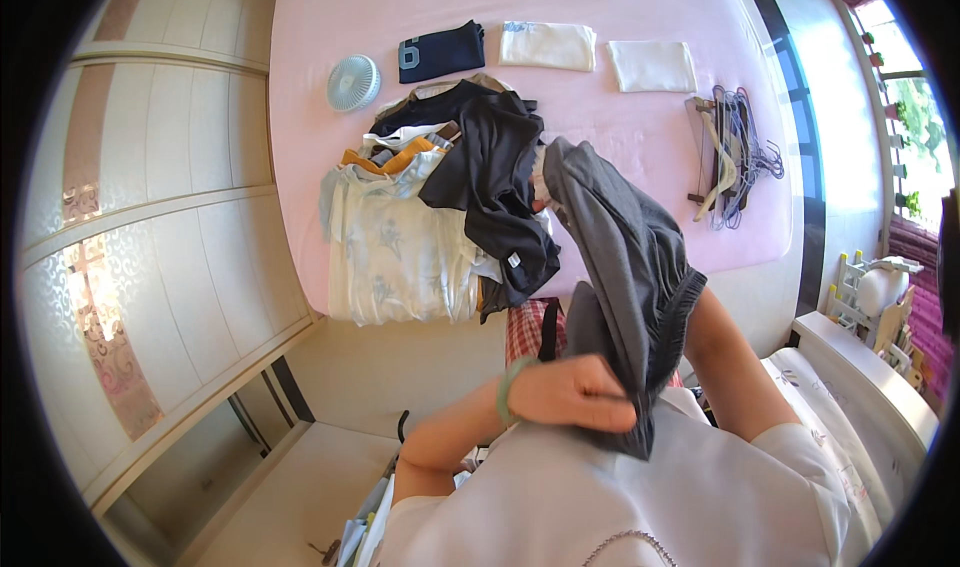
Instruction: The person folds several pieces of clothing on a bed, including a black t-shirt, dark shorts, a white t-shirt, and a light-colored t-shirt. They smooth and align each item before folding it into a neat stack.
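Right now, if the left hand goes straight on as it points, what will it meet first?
The left hand would probably meet the dark grey garment, directly ahead; blur hides whether they touch.

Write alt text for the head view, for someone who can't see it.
A dark gray garment held up beside a pink-covered bed, the left hand blurred against it and the right arm partly behind it. On the bed: a clothes pile, three folded garments, hangers, a small fan.
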`<state>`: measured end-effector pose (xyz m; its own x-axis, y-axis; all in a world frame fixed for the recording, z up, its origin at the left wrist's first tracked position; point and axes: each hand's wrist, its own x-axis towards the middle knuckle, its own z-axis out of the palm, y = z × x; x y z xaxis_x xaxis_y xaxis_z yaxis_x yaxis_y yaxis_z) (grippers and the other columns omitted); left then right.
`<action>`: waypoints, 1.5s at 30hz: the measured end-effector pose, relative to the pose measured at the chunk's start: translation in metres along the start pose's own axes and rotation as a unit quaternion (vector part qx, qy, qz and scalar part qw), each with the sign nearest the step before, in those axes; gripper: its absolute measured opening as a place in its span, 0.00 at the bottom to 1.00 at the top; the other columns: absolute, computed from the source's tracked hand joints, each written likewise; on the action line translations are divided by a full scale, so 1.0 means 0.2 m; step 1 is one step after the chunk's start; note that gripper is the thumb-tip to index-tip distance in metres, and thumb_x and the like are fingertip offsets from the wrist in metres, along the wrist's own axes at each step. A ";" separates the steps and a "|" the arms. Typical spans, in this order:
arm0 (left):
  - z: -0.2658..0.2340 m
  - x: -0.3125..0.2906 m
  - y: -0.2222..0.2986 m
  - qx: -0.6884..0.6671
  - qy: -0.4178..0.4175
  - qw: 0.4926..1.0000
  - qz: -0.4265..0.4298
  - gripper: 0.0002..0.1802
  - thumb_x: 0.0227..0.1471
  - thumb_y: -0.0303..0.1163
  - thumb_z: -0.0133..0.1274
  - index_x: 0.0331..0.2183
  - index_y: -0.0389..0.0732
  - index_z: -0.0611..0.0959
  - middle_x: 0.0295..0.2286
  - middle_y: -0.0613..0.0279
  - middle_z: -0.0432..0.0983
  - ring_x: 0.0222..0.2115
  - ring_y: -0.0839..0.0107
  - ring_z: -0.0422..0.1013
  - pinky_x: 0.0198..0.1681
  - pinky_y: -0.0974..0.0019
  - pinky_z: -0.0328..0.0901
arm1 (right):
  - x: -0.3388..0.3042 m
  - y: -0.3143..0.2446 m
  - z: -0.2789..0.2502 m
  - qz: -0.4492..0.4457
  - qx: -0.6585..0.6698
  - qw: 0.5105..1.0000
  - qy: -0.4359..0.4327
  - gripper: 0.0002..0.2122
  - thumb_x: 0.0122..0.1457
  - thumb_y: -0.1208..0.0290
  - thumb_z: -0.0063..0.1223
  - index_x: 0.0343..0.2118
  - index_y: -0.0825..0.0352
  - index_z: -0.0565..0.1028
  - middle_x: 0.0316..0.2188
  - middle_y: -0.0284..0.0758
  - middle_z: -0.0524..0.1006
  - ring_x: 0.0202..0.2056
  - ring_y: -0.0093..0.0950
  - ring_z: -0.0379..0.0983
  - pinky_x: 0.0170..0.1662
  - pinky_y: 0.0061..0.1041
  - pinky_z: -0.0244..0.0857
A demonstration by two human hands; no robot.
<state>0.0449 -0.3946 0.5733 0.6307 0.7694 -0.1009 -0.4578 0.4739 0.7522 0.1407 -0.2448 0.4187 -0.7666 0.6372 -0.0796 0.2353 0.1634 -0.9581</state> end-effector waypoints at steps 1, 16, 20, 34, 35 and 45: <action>-0.03 0.02 -0.02 -0.046 0.073 0.996 -0.002 0.16 0.59 0.39 0.51 0.28 0.34 0.77 0.22 0.55 0.71 0.23 0.67 0.65 0.28 0.64 0.58 | -0.03 0.01 -0.01 -0.034 -0.052 0.998 -0.019 0.14 0.55 0.72 0.52 0.45 0.64 0.75 0.37 0.40 0.77 0.41 0.36 0.73 0.46 0.31 0.65; -0.96 -0.39 -0.49 -0.191 0.614 0.757 0.114 0.32 0.55 0.61 0.47 0.45 0.43 0.78 0.40 0.62 0.78 0.40 0.69 0.74 0.45 0.61 0.68 | -0.21 -0.54 -0.73 0.179 0.443 0.878 0.027 0.18 0.61 0.78 0.45 0.55 0.71 0.69 0.44 0.39 0.77 0.41 0.26 0.76 0.47 0.20 0.69; -0.84 -0.31 -0.37 -0.108 0.626 0.769 0.075 0.29 0.54 0.60 0.50 0.44 0.45 0.78 0.38 0.64 0.78 0.38 0.70 0.74 0.43 0.62 0.70 | -0.22 -0.36 -0.95 0.094 0.399 0.884 0.225 0.18 0.61 0.76 0.47 0.54 0.71 0.70 0.47 0.37 0.76 0.42 0.25 0.76 0.48 0.22 0.69; -0.17 0.26 0.25 0.422 0.420 0.794 0.126 0.14 0.53 0.34 0.57 0.37 0.33 0.79 0.26 0.50 0.77 0.23 0.68 0.69 0.32 0.69 0.65 | -0.24 -0.36 -0.32 -0.087 -0.037 0.990 0.102 0.27 0.47 0.77 0.65 0.52 0.63 0.69 0.53 0.37 0.71 0.49 0.36 0.71 0.49 0.29 0.67; -0.15 0.26 0.25 0.441 0.403 0.799 0.074 0.12 0.51 0.30 0.57 0.37 0.33 0.78 0.29 0.50 0.76 0.26 0.60 0.71 0.35 0.65 0.67 | -0.21 -0.37 -0.26 -0.088 -0.002 0.992 0.086 0.24 0.48 0.78 0.62 0.51 0.65 0.70 0.51 0.39 0.72 0.50 0.39 0.71 0.51 0.30 0.66; -0.56 -0.21 -0.18 0.592 0.630 0.502 0.008 0.18 0.47 0.20 0.53 0.41 0.47 0.79 0.37 0.61 0.74 0.38 0.64 0.73 0.36 0.63 0.68 | -0.17 -0.61 -0.30 0.141 0.588 0.792 0.080 0.11 0.59 0.78 0.43 0.42 0.72 0.75 0.38 0.38 0.79 0.39 0.27 0.76 0.46 0.24 0.69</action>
<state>-0.0353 -0.3961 0.4787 -0.6066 0.7826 0.1401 0.7076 0.4511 0.5439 0.1742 -0.2416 0.5548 -0.6746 0.6269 -0.3897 -0.4087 -0.7568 -0.5100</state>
